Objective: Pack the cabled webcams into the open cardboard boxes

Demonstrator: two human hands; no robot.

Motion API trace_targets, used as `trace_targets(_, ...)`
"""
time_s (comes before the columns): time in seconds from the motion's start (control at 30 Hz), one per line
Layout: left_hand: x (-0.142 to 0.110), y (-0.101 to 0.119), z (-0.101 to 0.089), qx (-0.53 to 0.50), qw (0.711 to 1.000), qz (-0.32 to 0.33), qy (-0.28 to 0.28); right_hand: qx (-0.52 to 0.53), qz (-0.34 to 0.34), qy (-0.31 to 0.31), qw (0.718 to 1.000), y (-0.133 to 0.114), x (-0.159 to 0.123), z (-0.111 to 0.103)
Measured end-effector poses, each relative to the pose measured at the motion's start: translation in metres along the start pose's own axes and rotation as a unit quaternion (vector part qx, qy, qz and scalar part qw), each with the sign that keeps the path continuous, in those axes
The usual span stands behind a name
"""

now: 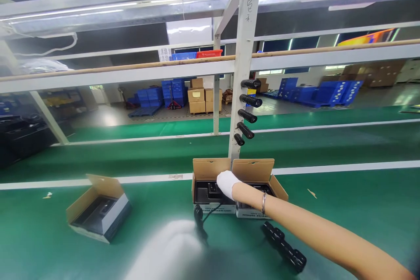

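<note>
My right hand (227, 184), in a white glove, reaches forward into an open cardboard box (210, 187) on the green belt, fingers curled over the black part inside; what it grips is hidden. A second open box (259, 174) stands touching the first on its right. My left hand (167, 249) is a white motion-blurred shape low in the middle, near a black cable piece (199, 218) that lies in front of the boxes. A row of black cylindrical parts (284, 246) lies under my right forearm.
A third open box (98, 210) with a black insert sits on the belt (344, 201) at the left. Several black cylinders (248, 113) stick out of a white upright post behind the boxes. Beyond are shelf rails, blue crates and stacked cartons.
</note>
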State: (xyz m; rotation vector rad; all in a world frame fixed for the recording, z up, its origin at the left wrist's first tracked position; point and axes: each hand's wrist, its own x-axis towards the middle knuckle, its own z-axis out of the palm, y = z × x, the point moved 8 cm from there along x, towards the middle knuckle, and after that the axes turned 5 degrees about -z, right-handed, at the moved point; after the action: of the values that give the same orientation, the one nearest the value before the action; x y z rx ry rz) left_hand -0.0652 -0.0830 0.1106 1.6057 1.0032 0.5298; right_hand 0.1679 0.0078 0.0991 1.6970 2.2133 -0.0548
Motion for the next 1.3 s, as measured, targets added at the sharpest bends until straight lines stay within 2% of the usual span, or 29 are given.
trace_targets(0.1,0.003,0.029,-0.004,0.014,1.0,0.015,-0.003,0.096,-0.085,0.033,0.991,-0.014,-0.026,-0.034)
trace_targets(0.17,0.008,0.052,-0.004,0.042,0.998,0.048,-0.017,0.226,-0.177,0.056,0.956,-0.031,-0.048,-0.057)
trace_targets(0.23,0.019,0.073,-0.003,0.096,0.991,0.086,-0.024,0.345,-0.221,0.092,0.908,-0.041,-0.067,-0.078)
trace_targets(0.27,0.027,0.081,-0.005,0.126,0.987,0.102,0.0,0.382,-0.211,0.116,0.892,-0.04,-0.073,-0.085)
trace_targets(0.37,0.059,0.09,-0.021,0.187,0.963,0.106,0.163,0.447,-0.134,0.172,0.868,-0.028,-0.08,-0.089)
trace_targets(0.4,0.071,0.089,-0.022,0.195,0.956,0.103,0.194,0.472,-0.12,0.178,0.855,-0.024,-0.081,-0.087)
trace_targets(0.43,0.084,0.088,-0.018,0.199,0.956,0.104,0.191,0.497,-0.114,0.181,0.841,-0.021,-0.08,-0.085)
trace_targets(0.5,0.108,0.083,0.005,0.196,0.969,0.109,0.099,0.519,-0.104,0.197,0.825,-0.014,-0.079,-0.081)
trace_targets(0.57,0.122,0.081,0.032,0.181,0.976,0.116,-0.023,0.491,-0.082,0.235,0.835,-0.002,-0.08,-0.079)
trace_targets(0.63,0.13,0.081,0.052,0.17,0.972,0.111,-0.12,0.42,-0.076,0.273,0.862,0.007,-0.081,-0.079)
trace_targets(0.73,0.142,0.081,0.063,0.191,0.957,0.1,-0.195,0.267,-0.07,0.259,0.926,0.017,-0.079,-0.072)
trace_targets(0.83,0.163,0.075,0.061,0.254,0.94,0.096,-0.205,0.059,-0.018,0.188,0.98,0.026,-0.069,-0.055)
trace_targets(0.93,0.183,0.06,0.064,0.34,0.914,0.089,-0.204,-0.092,-0.01,0.122,0.988,0.021,-0.052,-0.036)
trace_targets(1.03,0.195,0.04,0.076,0.445,0.87,0.092,-0.192,-0.114,-0.017,0.071,0.991,0.007,-0.027,-0.012)
trace_targets(1.2,0.208,0.011,0.089,0.599,0.78,0.069,-0.167,-0.099,-0.031,-0.007,0.995,-0.013,0.011,0.03)
trace_targets(1.3,0.211,0.001,0.09,0.653,0.739,0.062,-0.152,-0.057,-0.035,-0.031,0.997,-0.012,0.019,0.042)
